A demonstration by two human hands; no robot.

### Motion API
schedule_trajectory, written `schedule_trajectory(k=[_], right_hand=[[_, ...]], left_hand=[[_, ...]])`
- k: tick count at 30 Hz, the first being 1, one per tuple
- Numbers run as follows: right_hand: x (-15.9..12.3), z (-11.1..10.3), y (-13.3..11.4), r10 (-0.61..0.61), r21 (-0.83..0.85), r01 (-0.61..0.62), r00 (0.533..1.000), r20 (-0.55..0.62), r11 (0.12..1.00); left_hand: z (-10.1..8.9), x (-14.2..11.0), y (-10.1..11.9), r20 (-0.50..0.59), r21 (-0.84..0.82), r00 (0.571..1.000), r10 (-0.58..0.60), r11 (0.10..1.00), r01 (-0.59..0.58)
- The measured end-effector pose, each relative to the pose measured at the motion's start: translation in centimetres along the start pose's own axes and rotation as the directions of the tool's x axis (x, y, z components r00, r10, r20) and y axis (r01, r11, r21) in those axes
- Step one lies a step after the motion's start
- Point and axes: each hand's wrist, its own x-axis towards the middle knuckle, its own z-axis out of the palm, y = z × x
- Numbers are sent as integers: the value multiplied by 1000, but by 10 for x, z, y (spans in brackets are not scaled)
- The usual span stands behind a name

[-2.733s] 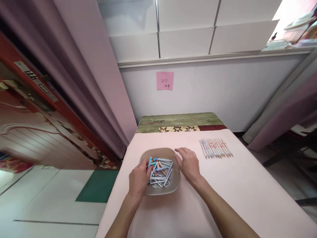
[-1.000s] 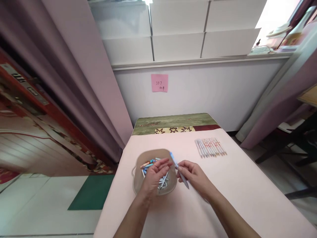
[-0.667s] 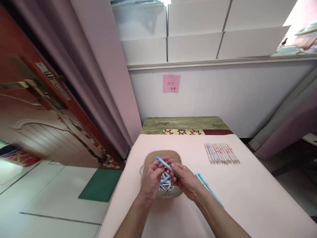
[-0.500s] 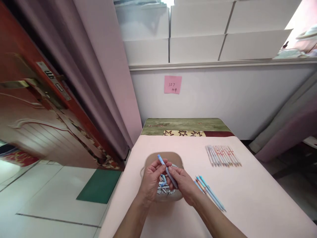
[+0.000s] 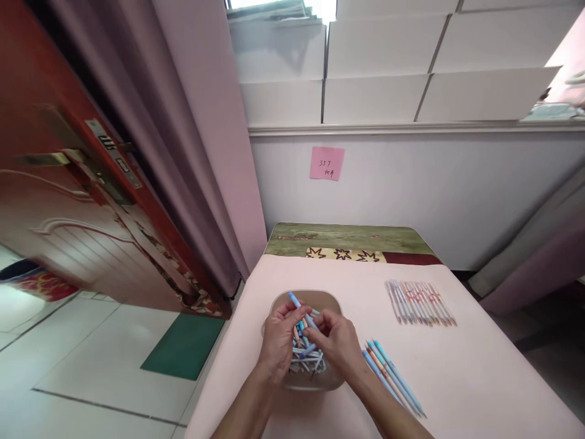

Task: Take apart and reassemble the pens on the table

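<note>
Over a beige-grey plastic basin [image 5: 320, 385], my left hand [image 5: 280, 338] pinches a blue pen [image 5: 296, 301] near its upper end. My right hand [image 5: 337, 342] has its fingers closed on the lower part of the same pen, which slants down to the right. Loose pens [image 5: 307, 352] in blue, white and peach fill the basin, partly hidden by both hands. To the right of my right wrist, several blue and peach pens [image 5: 395, 379] lie side by side on the table, tips toward me.
A neat row of clear-barrelled pens [image 5: 420, 303] lies farther back on the right of the pink-covered table [image 5: 365, 292]. The wall with a pink note [image 5: 327, 163] stands behind it. A red door [image 5: 82, 201] and a purple curtain [image 5: 192, 140] are on the left.
Both hands have come up from the basin with a blue pen, now turned between them. Blue and peach pens now lie by my right forearm. The camera view has shifted.
</note>
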Motion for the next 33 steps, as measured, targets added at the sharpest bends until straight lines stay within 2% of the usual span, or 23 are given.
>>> schedule_trajectory(k=[2, 4, 6, 7, 8, 11, 13, 15, 17, 18, 20, 23, 25, 27, 30, 33], right_hand=[[2, -2, 0, 18, 51, -20, 999, 36, 998], [4, -5, 0, 77, 198, -110, 983, 169, 974], [6, -8, 0, 108, 341, -219, 943, 315, 914], [6, -10, 1, 109, 386, -248, 931, 348, 888], [7, -11, 1, 100, 415, -245, 935, 341, 876], [9, -14, 5, 56, 431, -123, 985, 164, 894], [10, -17, 7, 49, 411, -83, 994, 94, 908], [8, -19, 7, 94, 411, -166, 977, 189, 896], [6, -20, 7, 143, 423, -278, 935, 324, 862], [6, -21, 6, 150, 431, -299, 926, 347, 851], [4, -21, 5, 127, 442, -246, 951, 282, 863], [3, -22, 6, 54, 356, -76, 996, 71, 931], [1, -23, 10, 33, 268, -23, 999, -31, 963], [-1, -26, 13, 32, 206, -18, 997, -69, 978], [-3, -36, 13, 0, 64, 4, 998, -67, 998], [-6, -48, 6, -112, -160, 90, 984, -136, 983]], left_hand=[[3, 0, 2, -3, -38, 1000, 8, 999, -8], [7, -1, 5, 19, -66, 1000, -2, 998, 3], [10, -2, 7, 50, -67, 999, -17, 998, 20], [11, -2, 7, 54, -66, 998, -17, 998, 21], [13, -2, 7, 49, -65, 999, -15, 998, 18], [16, -1, 7, -3, -73, 1000, 14, 997, -15], [18, 0, 7, -15, -75, 999, 31, 997, -32], [21, 0, 6, -2, -67, 999, 41, 997, -41], [23, -1, 5, 9, -56, 999, 41, 998, -40], [23, -2, 4, 6, -56, 999, 41, 998, -40], [24, -3, 2, -14, -71, 999, 40, 997, -41], [23, -2, 0, -60, -118, 997, 56, 991, -63], [19, 1, 2, -109, -141, 989, 100, 983, -115], [15, 3, 7, -155, -113, 977, 149, 979, -167], [5, 2, 15, -124, 105, 970, 210, 975, -198], [-7, -3, 18, -37, 399, 949, 313, 875, -273]])
